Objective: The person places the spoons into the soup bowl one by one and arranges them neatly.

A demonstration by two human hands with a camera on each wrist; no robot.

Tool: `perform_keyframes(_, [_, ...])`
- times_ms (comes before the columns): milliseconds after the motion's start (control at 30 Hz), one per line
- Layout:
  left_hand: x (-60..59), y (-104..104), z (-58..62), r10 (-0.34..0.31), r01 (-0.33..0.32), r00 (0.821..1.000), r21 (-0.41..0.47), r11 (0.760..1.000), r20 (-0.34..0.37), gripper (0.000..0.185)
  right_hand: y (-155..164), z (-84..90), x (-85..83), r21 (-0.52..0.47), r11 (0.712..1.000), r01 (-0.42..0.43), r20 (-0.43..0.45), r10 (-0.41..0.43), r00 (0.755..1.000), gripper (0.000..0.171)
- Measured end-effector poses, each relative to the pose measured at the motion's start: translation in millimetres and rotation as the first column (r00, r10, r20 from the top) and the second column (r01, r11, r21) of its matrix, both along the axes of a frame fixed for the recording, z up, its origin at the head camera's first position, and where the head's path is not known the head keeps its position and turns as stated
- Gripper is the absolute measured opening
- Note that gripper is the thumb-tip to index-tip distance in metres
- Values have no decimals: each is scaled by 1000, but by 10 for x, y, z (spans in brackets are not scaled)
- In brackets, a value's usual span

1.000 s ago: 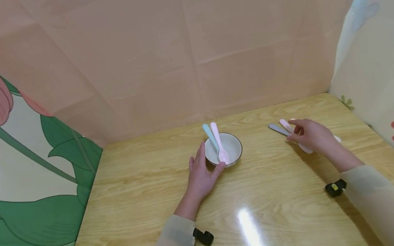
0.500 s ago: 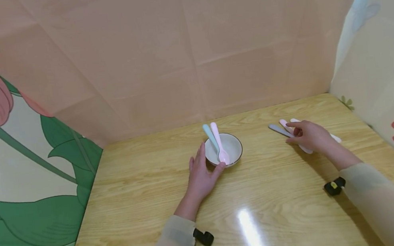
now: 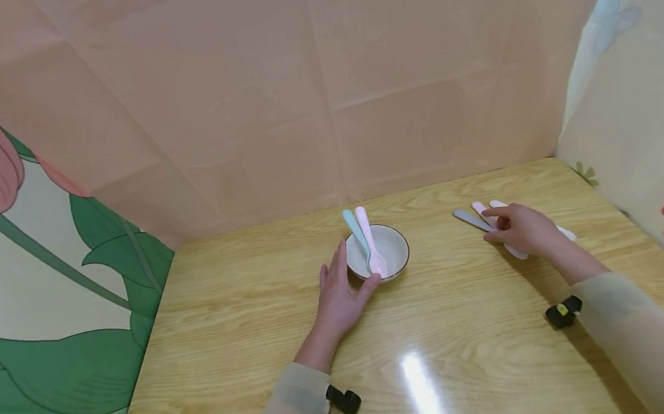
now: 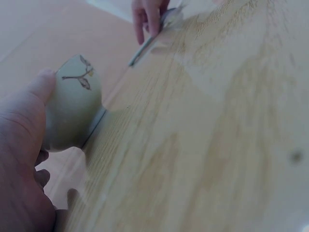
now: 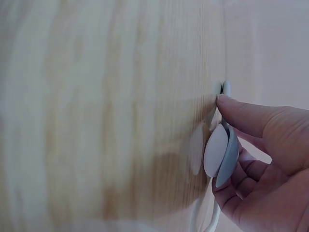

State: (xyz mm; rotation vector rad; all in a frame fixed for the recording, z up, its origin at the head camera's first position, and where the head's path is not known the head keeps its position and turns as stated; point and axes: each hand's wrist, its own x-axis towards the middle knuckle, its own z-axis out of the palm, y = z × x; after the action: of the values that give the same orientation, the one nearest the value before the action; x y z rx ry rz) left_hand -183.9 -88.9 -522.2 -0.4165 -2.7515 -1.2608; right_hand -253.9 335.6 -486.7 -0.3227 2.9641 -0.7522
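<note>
**My left hand [image 3: 340, 302] on the bowl [image 3: 394, 250], my right hand [image 3: 527, 234] at the gray spoon [image 3: 469, 219]**

Head view: the bowl stands upright on the table [image 3: 221, 306], my left fingers curved around its left side and my thumb at the near rim. A blue spoon [image 3: 353, 224] and a pink spoon [image 3: 377, 262] lean in it, handles jutting over the far rim. Well to the right, my right fingers bend over the gray spoon, beside a second pink spoon [image 3: 478, 206] and a white handle [image 3: 496, 203].

Left wrist view: my thumb presses the bowl's outer wall, beside a leafy sprig.

Right wrist view: my thumb tip touches the gray spoon's handle; a pale spoon head [image 5: 216, 152] lies against the gray one. Whether my right fingers pinch it, I cannot tell.
</note>
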Motion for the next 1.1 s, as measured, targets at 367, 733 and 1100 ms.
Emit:
perform_keyframes(367, [-4, -2, 0, 2, -1, 1000, -12, 1000, 6, 104, -8, 9, 21, 7, 1000, -25, 1, 25, 1000, 47])
perform_keyframes(733, [-6, 4, -8, 4, -4, 1000, 3, 1000, 0, 103, -31, 5, 7, 39, 999, -19, 2, 19, 1000, 36])
perform_keyframes(1100, [2, -2, 2, 5, -5, 1000, 7, 1000, 13, 104, -79, 44, 31, 46, 999, -5, 4, 5, 1000, 25])
